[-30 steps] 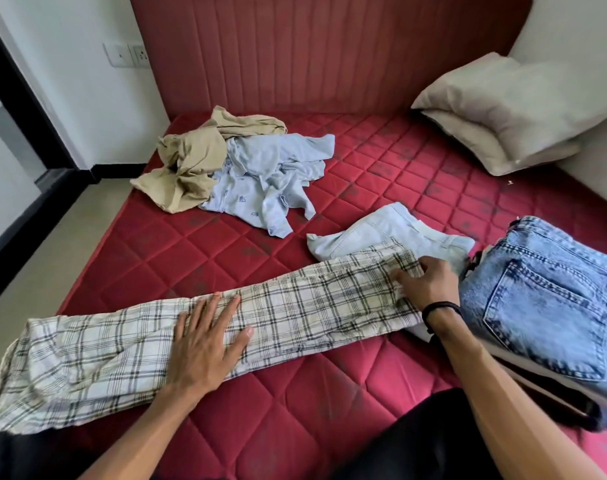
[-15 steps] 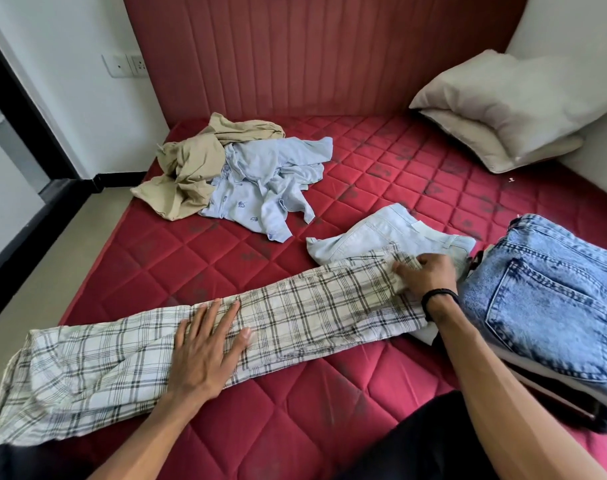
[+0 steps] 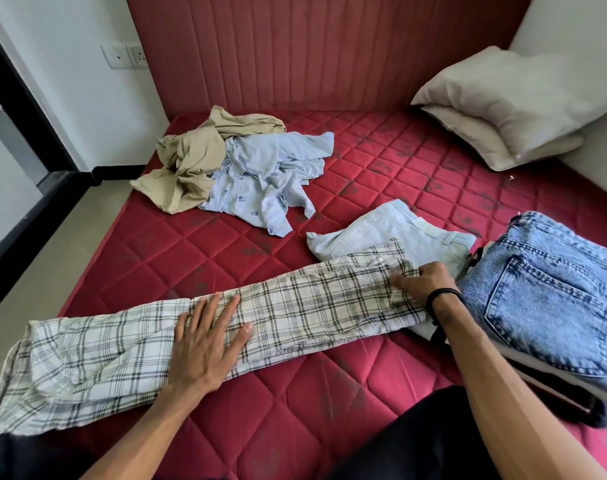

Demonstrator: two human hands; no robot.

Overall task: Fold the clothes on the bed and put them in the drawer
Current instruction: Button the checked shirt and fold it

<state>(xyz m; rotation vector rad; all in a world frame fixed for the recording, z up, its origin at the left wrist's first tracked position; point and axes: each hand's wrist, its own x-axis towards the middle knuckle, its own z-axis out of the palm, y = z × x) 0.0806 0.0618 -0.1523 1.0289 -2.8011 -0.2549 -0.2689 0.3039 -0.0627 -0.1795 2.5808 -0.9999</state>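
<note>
A long plaid shirt [image 3: 312, 306], folded into a narrow strip, lies across the red quilted mattress [image 3: 226, 244]. My left hand [image 3: 205, 344] presses flat on its middle with the fingers spread. At the strip's right end my right hand [image 3: 421, 284] pinches the cloth with curled fingers. Folded pale denim [image 3: 392, 230] lies just behind that end. Folded blue jeans [image 3: 551, 289] sit at the right. A crumpled tan garment [image 3: 188, 161] and a light blue shirt [image 3: 267, 178] lie in a heap further back. No drawer is in view.
Two grey pillows [image 3: 496, 109] lean in the far right corner against the red headboard [image 3: 312, 46]. The floor [image 3: 46, 258] runs along the bed's left edge. A dark strap [image 3: 572, 400] lies under the jeans.
My right hand has shifted slightly on the plaid shirt's right end, bunching the cloth there. My left hand stays pressed in the same place.
</note>
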